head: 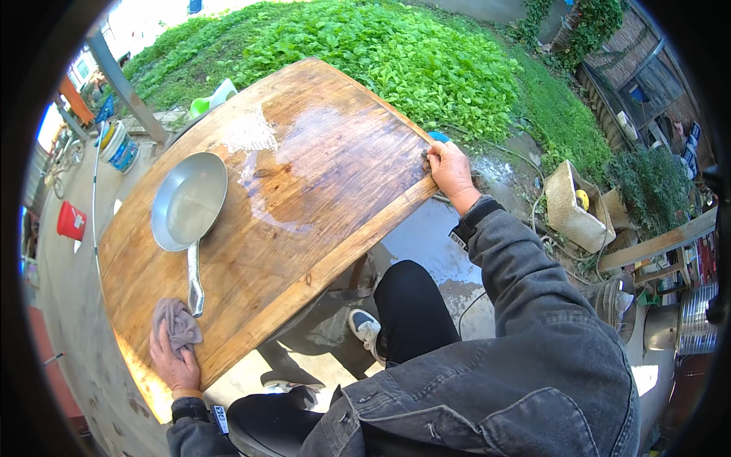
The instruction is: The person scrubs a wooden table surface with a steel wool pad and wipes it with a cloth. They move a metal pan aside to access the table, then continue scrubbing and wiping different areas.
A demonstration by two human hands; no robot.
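A wooden table (342,245) stands before me, its top partly wet. A metal frying pan (191,200) rests on the left of it, some cloudy liquid inside and its handle pointing towards me. Bunched on the wood near the handle's end is a greyish-purple cloth (177,323), gripped under my left hand (174,360). At the right corner my right hand (451,168) holds a small dark scrubbing pad (425,160), mostly hidden by the fingers. White suds (251,131) lie on the tabletop beyond the pan.
Leafy green plants (388,51) grow past the table's far edge. A stone trough (577,208) and a hose (534,200) lie on the right. To the left are a white bucket (120,151), a red bucket (71,221) and a metal post (125,85). Wet concrete (428,251) shows below.
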